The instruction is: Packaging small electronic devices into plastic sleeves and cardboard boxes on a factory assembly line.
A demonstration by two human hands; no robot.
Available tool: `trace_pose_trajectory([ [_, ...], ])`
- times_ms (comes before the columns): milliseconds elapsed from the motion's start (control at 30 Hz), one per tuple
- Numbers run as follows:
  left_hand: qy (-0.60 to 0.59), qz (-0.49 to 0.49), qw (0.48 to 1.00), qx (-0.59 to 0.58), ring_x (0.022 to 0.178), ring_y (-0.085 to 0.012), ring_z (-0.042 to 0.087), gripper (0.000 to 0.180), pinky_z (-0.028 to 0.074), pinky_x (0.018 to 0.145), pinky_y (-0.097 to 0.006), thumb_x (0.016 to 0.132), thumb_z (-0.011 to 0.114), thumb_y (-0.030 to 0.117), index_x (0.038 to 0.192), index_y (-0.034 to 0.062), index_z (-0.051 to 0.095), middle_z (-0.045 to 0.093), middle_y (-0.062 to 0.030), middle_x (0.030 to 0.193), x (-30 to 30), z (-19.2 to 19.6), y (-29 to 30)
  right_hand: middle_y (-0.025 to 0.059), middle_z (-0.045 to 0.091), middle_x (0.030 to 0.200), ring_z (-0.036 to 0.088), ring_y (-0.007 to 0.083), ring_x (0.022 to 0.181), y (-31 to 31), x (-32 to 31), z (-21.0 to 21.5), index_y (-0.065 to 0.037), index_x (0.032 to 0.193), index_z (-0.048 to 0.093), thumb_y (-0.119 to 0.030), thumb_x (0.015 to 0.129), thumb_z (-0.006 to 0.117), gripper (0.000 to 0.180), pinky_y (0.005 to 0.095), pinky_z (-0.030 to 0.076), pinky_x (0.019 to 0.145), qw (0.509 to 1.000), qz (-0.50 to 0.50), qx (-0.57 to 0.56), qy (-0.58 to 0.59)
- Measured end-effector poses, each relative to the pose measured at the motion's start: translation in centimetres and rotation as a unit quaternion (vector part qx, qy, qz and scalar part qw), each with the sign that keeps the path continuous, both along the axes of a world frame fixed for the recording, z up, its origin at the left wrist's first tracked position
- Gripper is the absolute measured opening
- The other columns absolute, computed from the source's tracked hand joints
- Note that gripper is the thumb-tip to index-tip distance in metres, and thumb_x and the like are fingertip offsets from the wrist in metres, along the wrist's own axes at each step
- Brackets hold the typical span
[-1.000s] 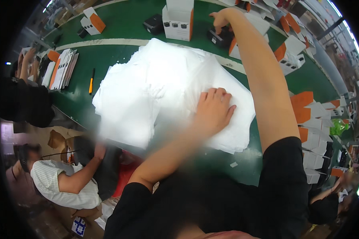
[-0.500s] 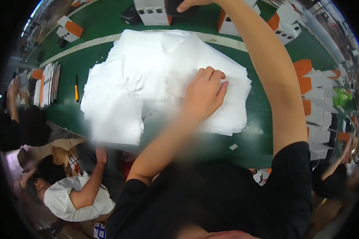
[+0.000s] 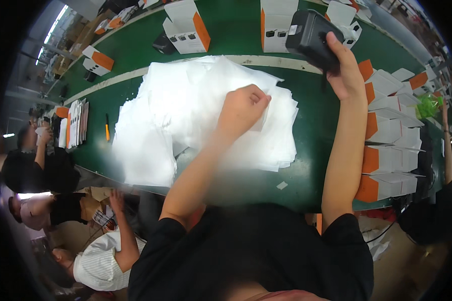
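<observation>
My right hand [image 3: 347,70] is raised over the far right of the table and grips a black boxy device [image 3: 314,39] with rounded edges, its thumb lying on the casing. Over the pile of thin white sheets [image 3: 186,90] is my left hand [image 3: 243,111]. Its fingers are pinched together on a white sheet [image 3: 271,89] at the right part of the pile, and the sheet's edge there is lifted and bent. The fingertips are partly hidden.
Open white-and-orange boxes [image 3: 391,158] line the right edge, with others [image 3: 188,30] across the back. An orange-handled tool [image 3: 107,129] and a stack of flat cartons [image 3: 78,123] lie left. A paper scrap [image 3: 282,185] rests near the front. A person [image 3: 103,258] sits at lower left.
My right hand has come back from the far side and rightward, lifting the black device into view. My left hand has closed from loosely curled fingers into a pinch on a sheet.
</observation>
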State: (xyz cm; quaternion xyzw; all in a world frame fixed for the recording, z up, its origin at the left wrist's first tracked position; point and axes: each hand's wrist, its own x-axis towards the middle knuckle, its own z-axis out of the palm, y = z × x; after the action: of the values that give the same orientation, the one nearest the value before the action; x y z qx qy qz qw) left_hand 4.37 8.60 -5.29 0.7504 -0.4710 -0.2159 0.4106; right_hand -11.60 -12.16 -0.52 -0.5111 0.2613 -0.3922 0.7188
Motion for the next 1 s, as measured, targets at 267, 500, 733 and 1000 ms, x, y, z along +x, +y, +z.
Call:
trace_pose_trajectory([
  [267,0.19,0.064,0.973,-0.117,0.072,-0.0096,0.061,0.02,0.048,0.067,-0.025,0.091,0.071,0.017,0.092,-0.0034,0.07,0.069,-0.0038,0.081,2.6,3.2,-3.1,0.0113,0.067,0.119,0.067,0.0269,0.112,4.7,1.5,0.6,-0.007,0.134,0.056,-0.042,0.09,0.073,0.059,0.0482,0.059,0.092,0.972,0.137,0.165,-0.099],
  [500,0.318,0.082,0.922,-0.203,0.074,-0.0088,0.061,0.016,0.049,0.071,-0.024,0.091,0.074,0.013,0.096,-0.0014,0.07,0.069,-0.0027,0.084,4.4,4.5,-3.5,0.0065,0.068,0.105,0.067,0.0142,0.093,4.9,3.7,0.0,-0.005,0.117,0.062,-0.038,0.082,0.082,0.052,0.0285,0.056,0.077,0.982,0.071,0.17,-0.041],
  [733,0.311,0.067,0.923,-0.217,0.078,-0.0102,0.061,0.026,0.05,0.075,-0.023,0.091,0.077,0.018,0.105,-0.003,0.073,0.071,-0.0046,0.089,4.6,5.6,-3.2,0.0084,0.068,0.112,0.068,0.0197,0.101,2.8,1.4,0.1,-0.006,0.125,0.06,-0.035,0.082,0.081,0.056,0.0346,0.056,0.089,0.989,0.02,0.144,-0.019],
  [1000,0.24,0.074,0.943,-0.219,0.079,-0.0083,0.062,0.028,0.05,0.074,-0.023,0.091,0.076,0.017,0.107,-0.005,0.073,0.072,-0.0046,0.091,3.5,6.8,-2.9,0.0094,0.07,0.115,0.069,0.0217,0.1,2.7,-1.1,1.6,-0.004,0.127,0.062,-0.039,0.081,0.079,0.06,0.0357,0.056,0.091,0.975,0.135,0.101,-0.141],
])
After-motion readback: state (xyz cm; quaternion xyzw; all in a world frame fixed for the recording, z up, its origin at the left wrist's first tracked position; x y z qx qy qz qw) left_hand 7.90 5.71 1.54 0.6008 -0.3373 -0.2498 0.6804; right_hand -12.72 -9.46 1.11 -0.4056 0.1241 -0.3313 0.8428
